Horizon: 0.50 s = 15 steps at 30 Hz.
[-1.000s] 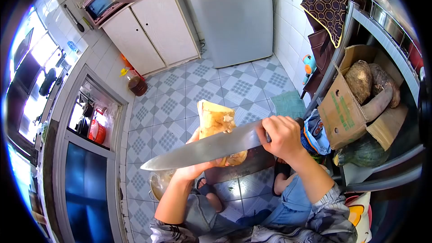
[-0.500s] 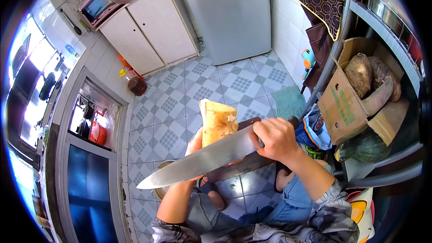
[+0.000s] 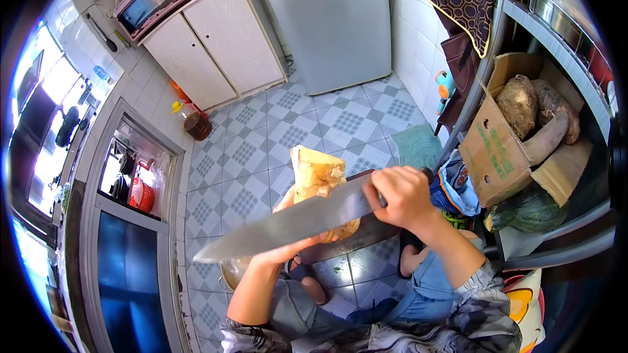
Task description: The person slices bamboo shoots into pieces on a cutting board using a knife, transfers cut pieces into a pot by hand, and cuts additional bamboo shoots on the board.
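Observation:
A large knife (image 3: 288,223) lies across the view, its broad blade pointing left and its dark handle at the right. My right hand (image 3: 400,199) is closed around the handle. Behind the blade, my left hand (image 3: 288,246) holds a thick yellowish-brown root piece (image 3: 317,173) upright, and the blade hides part of both. The root's cut top end faces away from me. Below them a dark board or tray (image 3: 366,232) is partly covered by the blade and hands. A metal pot (image 3: 230,271) stands on the floor beside my left forearm.
A cardboard box (image 3: 494,150) of large roots sits on the rack at the right, with a green gourd (image 3: 530,210) below. A fridge (image 3: 327,33), a white cabinet (image 3: 226,36) and a bottle of dark liquid (image 3: 196,124) stand beyond the tiled floor (image 3: 248,176).
The knife first moved down over the root, then back up a little. More of the root's lower end shows below the blade than half a second ago.

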Motion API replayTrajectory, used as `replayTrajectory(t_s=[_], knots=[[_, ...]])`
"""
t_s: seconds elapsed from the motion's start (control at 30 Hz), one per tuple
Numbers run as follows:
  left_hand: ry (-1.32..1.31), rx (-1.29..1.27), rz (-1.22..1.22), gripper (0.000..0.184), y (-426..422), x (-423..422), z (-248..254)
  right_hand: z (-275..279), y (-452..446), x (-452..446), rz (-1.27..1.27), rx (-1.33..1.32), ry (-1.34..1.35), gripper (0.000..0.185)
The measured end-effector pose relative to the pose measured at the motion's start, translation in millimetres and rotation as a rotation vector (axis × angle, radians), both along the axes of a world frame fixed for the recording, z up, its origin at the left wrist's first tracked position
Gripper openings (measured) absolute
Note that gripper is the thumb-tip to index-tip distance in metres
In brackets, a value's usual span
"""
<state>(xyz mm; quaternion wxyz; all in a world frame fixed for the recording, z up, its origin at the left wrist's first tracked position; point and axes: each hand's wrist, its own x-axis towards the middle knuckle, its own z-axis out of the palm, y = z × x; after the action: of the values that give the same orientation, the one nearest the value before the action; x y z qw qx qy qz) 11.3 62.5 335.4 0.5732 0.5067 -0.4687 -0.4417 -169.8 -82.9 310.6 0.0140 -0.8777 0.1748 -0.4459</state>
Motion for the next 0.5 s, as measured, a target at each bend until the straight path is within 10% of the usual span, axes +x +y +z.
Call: replayTrajectory(t_s=[0.5], knots=[[0.160,0.028,-0.097,0.060,1,1,0,-7,-10,-5,-0.043,0.086,0.005,0.016]])
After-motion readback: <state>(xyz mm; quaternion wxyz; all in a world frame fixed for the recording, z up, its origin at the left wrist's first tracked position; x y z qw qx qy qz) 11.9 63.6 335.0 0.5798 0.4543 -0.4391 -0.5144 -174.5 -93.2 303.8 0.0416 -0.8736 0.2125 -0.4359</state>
